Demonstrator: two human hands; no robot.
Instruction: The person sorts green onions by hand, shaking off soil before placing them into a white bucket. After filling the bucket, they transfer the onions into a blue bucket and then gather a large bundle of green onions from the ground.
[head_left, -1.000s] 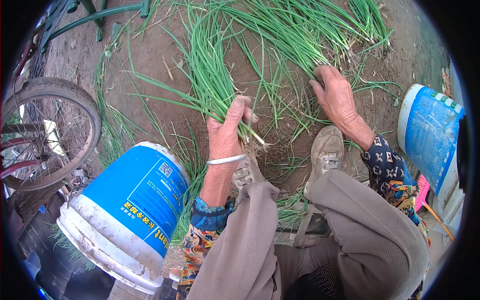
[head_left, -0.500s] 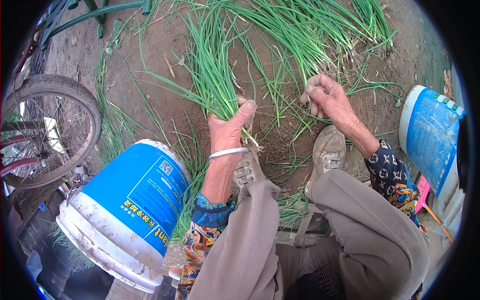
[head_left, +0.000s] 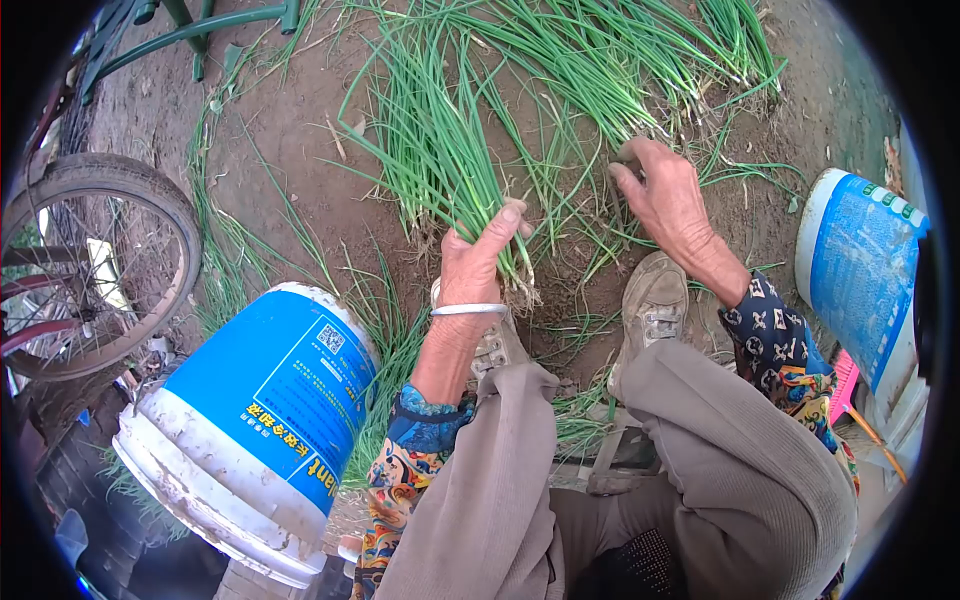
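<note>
Sitting low over bare soil, the person shows bent knees in grey trousers (head_left: pixel 700 450) nearest the camera, with patterned sleeves (head_left: pixel 400 470) at both wrists and two worn shoes (head_left: pixel 655 305) planted on the ground just past the knees. A blue-and-white bucket (head_left: pixel 250 420) lies on its side at the left knee, and a second bucket (head_left: pixel 860 270) stands at the right edge. Beyond the left shoe, the left hand (head_left: pixel 475 265), with a bangle (head_left: pixel 465 310) on its wrist, is closed tightly around a bunch (head_left: pixel 440 160) of green chives near the root end; the roots hang just below the fist and the leaves fan up and away from it. Slightly farther and to the right, the right hand (head_left: pixel 665 195) reaches palm-down with fingers curled into loose chives (head_left: pixel 600 70) lying on the soil (head_left: pixel 290 110); whether it has pinched any stalks cannot be told. More chives spread across the ground beyond both hands, toward the top of the view. At far left a bicycle wheel (head_left: pixel 95 265) stands, and a green metal frame (head_left: pixel 200 30) sits at the top left corner.
</note>
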